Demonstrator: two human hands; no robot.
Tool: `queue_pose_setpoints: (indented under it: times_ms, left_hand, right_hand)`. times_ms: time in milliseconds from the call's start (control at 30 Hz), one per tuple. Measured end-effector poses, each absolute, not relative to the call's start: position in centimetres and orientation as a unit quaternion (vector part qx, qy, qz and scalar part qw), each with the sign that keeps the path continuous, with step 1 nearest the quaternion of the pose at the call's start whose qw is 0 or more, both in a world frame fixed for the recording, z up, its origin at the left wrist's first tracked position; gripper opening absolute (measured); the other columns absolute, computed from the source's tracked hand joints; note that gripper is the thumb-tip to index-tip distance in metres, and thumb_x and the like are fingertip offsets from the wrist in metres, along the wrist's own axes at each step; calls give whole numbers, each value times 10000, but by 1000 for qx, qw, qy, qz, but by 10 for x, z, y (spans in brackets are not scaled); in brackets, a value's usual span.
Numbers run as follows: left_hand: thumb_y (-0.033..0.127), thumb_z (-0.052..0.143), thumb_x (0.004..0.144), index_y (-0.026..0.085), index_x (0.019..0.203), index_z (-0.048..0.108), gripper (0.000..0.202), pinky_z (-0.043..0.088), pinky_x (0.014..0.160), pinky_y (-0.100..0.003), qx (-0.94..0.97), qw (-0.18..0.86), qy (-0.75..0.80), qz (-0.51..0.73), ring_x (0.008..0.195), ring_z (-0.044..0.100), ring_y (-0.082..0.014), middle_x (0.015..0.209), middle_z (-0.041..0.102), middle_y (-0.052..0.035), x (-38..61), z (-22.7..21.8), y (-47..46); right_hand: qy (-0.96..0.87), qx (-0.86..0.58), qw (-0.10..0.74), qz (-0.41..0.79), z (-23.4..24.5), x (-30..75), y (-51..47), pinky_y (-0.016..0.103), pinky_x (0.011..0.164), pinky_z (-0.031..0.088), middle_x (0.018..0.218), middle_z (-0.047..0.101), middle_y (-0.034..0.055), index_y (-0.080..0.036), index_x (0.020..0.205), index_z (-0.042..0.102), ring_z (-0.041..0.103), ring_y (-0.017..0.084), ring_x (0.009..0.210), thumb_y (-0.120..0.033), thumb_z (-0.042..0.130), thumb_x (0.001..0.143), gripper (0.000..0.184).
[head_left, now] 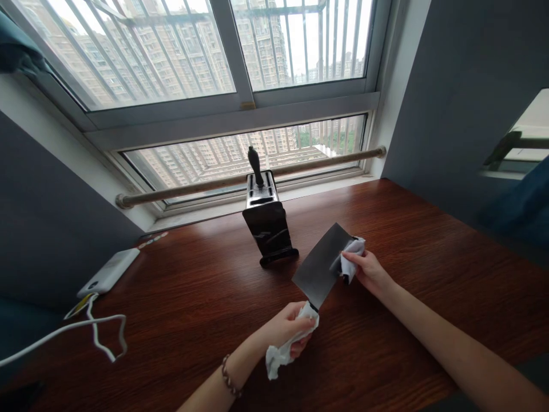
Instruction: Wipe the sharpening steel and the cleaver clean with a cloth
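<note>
A broad grey cleaver [321,266] is held up over the wooden table, its blade slanting up to the right. My left hand [295,329] grips its dark handle through a crumpled white tissue [278,360], which hangs below the fingers and hides most of the handle. Closed around a folded white cloth [353,257], my right hand [369,272] presses it on the right edge of the blade. Small dark bits show at the cloth's ends; what they are I cannot make out. Beyond the blade stands a black knife block [270,232] with one knife handle [255,163] sticking out.
The reddish-brown table [206,286] runs up to a barred window [180,51]. A metal rail [206,186] crosses low before the glass. At the left lie a white power bank-like device [109,272] and a white cable [94,326]. A grey wall [463,114] rises on the right.
</note>
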State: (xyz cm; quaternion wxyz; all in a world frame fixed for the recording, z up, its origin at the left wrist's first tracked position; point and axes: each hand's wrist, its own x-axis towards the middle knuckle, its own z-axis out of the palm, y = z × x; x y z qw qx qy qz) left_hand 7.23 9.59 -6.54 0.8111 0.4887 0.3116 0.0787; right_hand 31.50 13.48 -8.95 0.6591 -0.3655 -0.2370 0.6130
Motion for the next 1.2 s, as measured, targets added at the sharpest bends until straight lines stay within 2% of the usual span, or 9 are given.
queue_pose_setpoints:
  times_ms: [200,333,467,633,800,900,1000,1067,1200]
  left_hand:
    - [494,536,736,136,879,434,399,324,308,-163,469,837,263,102,334,380,-54,520,423,34,73,-76,96]
    - [743,280,700,123,931,451,683,401,330,-239,384,895,190,122,399,529,-155,650,566,-79,71,-82,103]
    - [597,328,789,138,986,431,510,393,313,-222,356,913,171,105,388,534,-149,754,622,-125,64,-81,111]
    - [453,451,791,31,1045,496,495,240,235,-151,368,912,171,59,261,306,-39,542,540,-48,55,-76,112]
    - [292,526,769,99,820,481,205,234,253,-134,430,866,230,111,260,323,-45,434,387,45,60,-70,106]
    - [304,561,742,131,828,454,221,243,275,-134,501,800,297,142,277,336,-48,441,391,55,67,-68,101]
    - [342,563,728,139,837,452,256,274,292,-159,560,720,363,189,317,342,-53,485,376,59,73,-67,98]
    - [336,562,723,133,789,446,243,296,339,-161,604,651,400,228,384,369,-51,543,394,44,74,-66,99]
    - [349,534,738,130,741,446,237,290,396,-166,653,534,454,288,445,375,-51,609,411,25,73,-69,100]
  right_hand:
    - [-208,-349,713,571,-91,333,143,185,588,519,799,607,44,-137,735,640,578,184,690,-159,862,531,302]
    - [-218,-309,716,587,-90,336,142,233,642,525,888,599,23,-180,828,636,565,216,804,-203,838,587,316]
    - [-249,-288,715,586,-92,335,139,275,761,496,982,574,23,-202,911,618,506,242,969,-270,814,643,338]
    - [-259,-286,717,581,-100,334,141,310,850,456,1018,558,7,-224,932,602,471,240,1028,-320,801,671,343]
    - [-174,-271,771,549,-98,345,151,208,829,467,964,576,-14,-218,852,605,490,173,1003,-139,734,700,214]
    - [-128,-285,783,537,-94,348,152,203,764,500,954,578,-14,-211,831,594,509,165,972,-120,668,758,138]
    - [-138,-288,722,613,-89,337,143,241,707,513,974,575,23,-190,895,596,529,195,930,-210,674,789,132]
    - [-183,-260,649,691,-84,323,132,281,704,505,998,568,60,-170,968,589,531,228,922,-315,684,803,239]
    - [-264,-211,530,778,-77,298,112,346,859,423,1103,518,90,-149,1084,560,438,272,1062,-504,650,809,457]
